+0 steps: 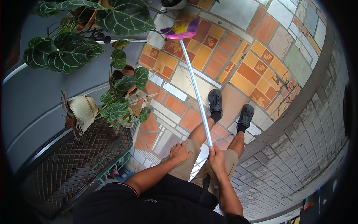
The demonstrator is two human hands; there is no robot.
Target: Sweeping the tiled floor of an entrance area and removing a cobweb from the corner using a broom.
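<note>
My right hand [216, 159] is closed around the upper end of a long light-blue broom handle [196, 90], near my right thigh. The handle runs away from me to a pink broom head [181, 35] with purple and yellow bristles [181, 27], which rests on the patterned tile floor beside the plants. On my left knee, over the tan shorts [188, 165], lies my left hand [179, 152], fingers spread and holding nothing. Both feet, in black clogs [215, 101], stand on the tiles.
Potted plants with large, pale-veined leaves [125, 16] and a smaller potted plant [119, 84] stand along the grey wall [75, 81] on the left. Below them is a wire-mesh panel [84, 156] with a green rack [117, 168] beside it. A low brick-patterned wall [293, 142] curves along the right.
</note>
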